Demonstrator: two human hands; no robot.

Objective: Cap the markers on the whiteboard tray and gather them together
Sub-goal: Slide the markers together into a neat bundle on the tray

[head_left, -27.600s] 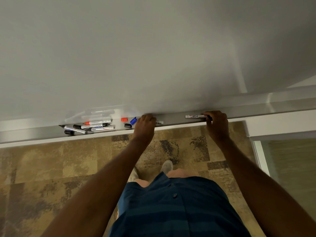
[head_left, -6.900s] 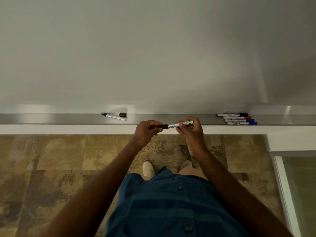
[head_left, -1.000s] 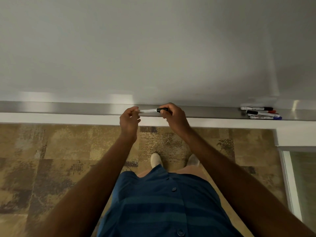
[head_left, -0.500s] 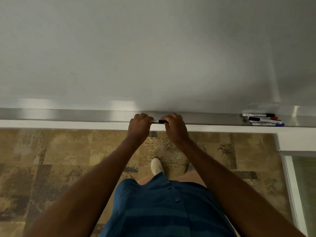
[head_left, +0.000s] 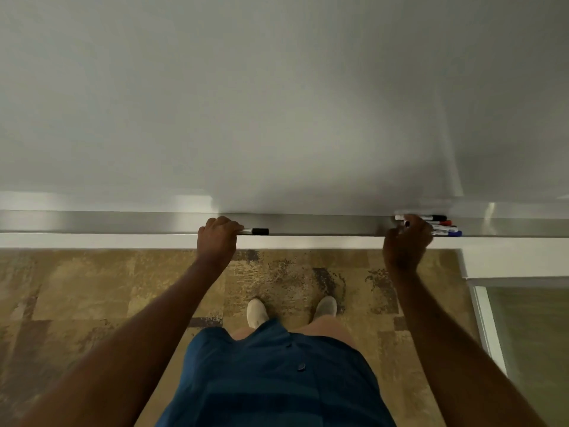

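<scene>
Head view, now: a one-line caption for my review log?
Left hand grips a black-capped marker on the whiteboard tray; right hand reaches the gathered markers.

The whiteboard (head_left: 277, 103) is pale grey-white above a silvery grey tray (head_left: 323, 224) with a white front edge. The marker (head_left: 255, 231) has a black cap; the bunched markers (head_left: 443, 224) show black, red and blue caps (barrels white). The carpet (head_left: 92, 288) is mottled tan and brown. The shirt (head_left: 277, 380) is dark blue with faint stripes; the shoes (head_left: 257, 312) are off-white.
</scene>
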